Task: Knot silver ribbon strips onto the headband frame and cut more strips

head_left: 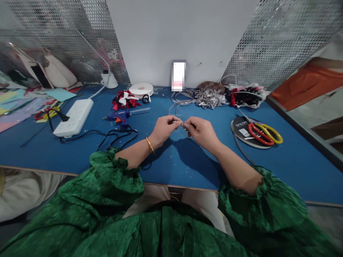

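My left hand (166,129) and my right hand (200,131) meet over the middle of the blue table, fingertips almost touching. Both are closed in a pinch on a small silvery-grey ribbon piece (184,127), mostly hidden by the fingers. Just beyond them lie loose lengths of grey ribbon (182,99) and a heap of short cut grey ribbon pieces (210,97). A gold bangle (150,144) circles my left wrist.
To the left lie a blue glue gun (122,117), its black cord, a white power strip (75,117), red-and-black bows (124,100) and a white spool (141,89). Scissors (264,134) rest on a ribbon reel (241,130) at right. A phone (178,75) stands at the back.
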The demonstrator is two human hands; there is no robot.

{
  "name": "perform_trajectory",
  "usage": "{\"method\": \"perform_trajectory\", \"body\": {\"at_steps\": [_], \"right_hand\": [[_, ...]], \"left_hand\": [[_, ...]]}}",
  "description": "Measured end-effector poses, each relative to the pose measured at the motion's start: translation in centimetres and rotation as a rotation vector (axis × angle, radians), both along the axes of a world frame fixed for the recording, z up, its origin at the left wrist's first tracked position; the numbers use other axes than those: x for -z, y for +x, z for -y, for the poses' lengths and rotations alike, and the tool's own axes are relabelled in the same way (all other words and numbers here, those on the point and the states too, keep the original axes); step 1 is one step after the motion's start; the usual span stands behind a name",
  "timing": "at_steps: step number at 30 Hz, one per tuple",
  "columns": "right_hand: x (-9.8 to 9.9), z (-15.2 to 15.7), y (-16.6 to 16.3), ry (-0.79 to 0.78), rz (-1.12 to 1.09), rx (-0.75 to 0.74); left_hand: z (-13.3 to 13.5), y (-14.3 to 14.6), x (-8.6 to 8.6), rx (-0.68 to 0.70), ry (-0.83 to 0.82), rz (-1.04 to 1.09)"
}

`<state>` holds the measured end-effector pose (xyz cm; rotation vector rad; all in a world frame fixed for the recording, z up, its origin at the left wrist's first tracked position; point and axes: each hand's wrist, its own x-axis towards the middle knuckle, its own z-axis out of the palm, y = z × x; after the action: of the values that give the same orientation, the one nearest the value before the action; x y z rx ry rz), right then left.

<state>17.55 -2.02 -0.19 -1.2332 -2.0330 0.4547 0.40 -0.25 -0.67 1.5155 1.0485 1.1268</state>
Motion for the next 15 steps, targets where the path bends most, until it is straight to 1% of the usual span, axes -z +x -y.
{"method": "perform_trajectory", "body": {"at_steps": [4, 6, 7, 9, 10, 15], "right_hand": [[-0.6, 0.4, 0.2, 0.251, 0.398, -0.026], [-0.9, 0.5, 0.4, 0.314, 0.541, -0.080], [-1.1, 0.5, 0.5, 0.323, 0.578, -0.113], [-1.2, 0.3, 0.8, 0.292, 0.580, -0.170], [-1.2, 0.2, 0.9, 0.252, 0.539, -0.187], [-0.8, -0.5, 1.4, -0.067, 0.195, -0.237]], "left_hand": [[-0.2, -0.1, 0.4, -0.007, 0.090, -0.154], [-0.2, -0.2, 0.6, 0.026, 0.093, -0.162], [-0.2, -0.2, 0.7, 0.044, 0.082, -0.149], [-0.2, -0.2, 0.7, 0.091, 0.061, -0.125], [-0.3, -0.3, 0.6, 0.117, 0.063, -0.124], [-0.4, -0.5, -0.2, 0.210, 0.128, -0.255]]}}
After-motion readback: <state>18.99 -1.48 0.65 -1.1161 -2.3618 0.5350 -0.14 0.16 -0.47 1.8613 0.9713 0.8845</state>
